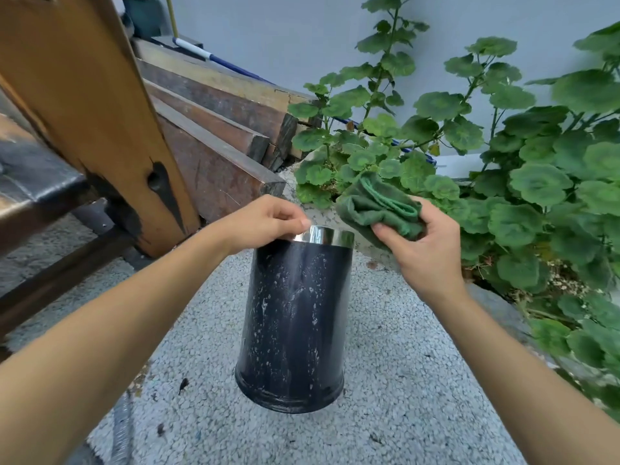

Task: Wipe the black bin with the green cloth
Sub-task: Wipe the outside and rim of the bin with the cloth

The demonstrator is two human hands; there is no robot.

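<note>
The black bin (295, 317) hangs in mid-frame above the pebbled ground, upright and slightly tilted, with a shiny metal rim band at its top. Pale smears and specks cover its side. My left hand (265, 219) pinches that rim at its left side and holds the bin up. My right hand (419, 243) is just right of the rim, closed on the folded green cloth (379, 206). The cloth sits above and beside the rim; I cannot tell whether it touches the bin.
Leafy green plants (503, 162) fill the right side, close to my right hand. Stacked wooden beams (214, 129) and a slanted wooden post (100, 105) stand on the left. A blue-and-white pole (214, 58) leans by the grey wall. Pebbled ground (402, 380) lies below.
</note>
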